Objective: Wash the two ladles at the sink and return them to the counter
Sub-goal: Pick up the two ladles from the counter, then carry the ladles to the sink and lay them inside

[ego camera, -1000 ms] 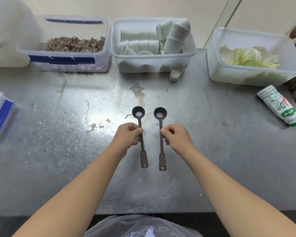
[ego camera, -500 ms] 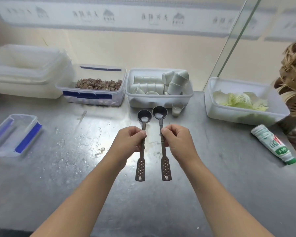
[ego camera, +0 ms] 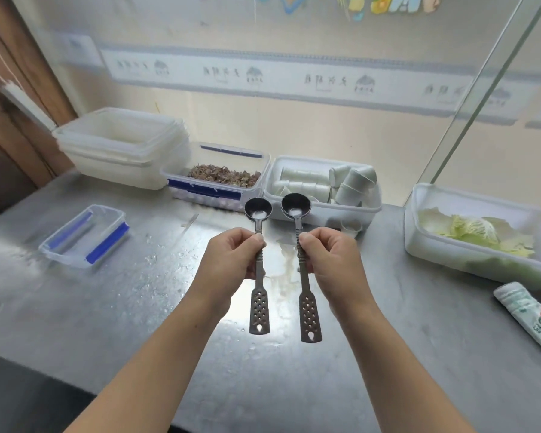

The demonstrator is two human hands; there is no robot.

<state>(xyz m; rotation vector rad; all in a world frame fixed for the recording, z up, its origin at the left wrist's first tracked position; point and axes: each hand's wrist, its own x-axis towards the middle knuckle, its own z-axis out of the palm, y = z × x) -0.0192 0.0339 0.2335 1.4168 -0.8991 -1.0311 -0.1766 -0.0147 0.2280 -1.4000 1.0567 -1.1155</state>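
Observation:
Two small dark metal ladles are held up side by side above the steel counter. My left hand grips the left ladle at mid-handle. My right hand grips the right ladle the same way. Both round bowls point away from me and hold a little white residue. Their perforated flat handle ends hang toward me. No sink is in view.
Along the wall stand stacked white tubs, a blue-trimmed box of brown bits, a tub of white cups and a tub of cabbage. An empty blue-clipped box sits left, a lying bottle right. Water drops wet the counter.
Both hands have lifted the ladles off the counter and now hold them raised. The view has tilted up, showing more of the wall.

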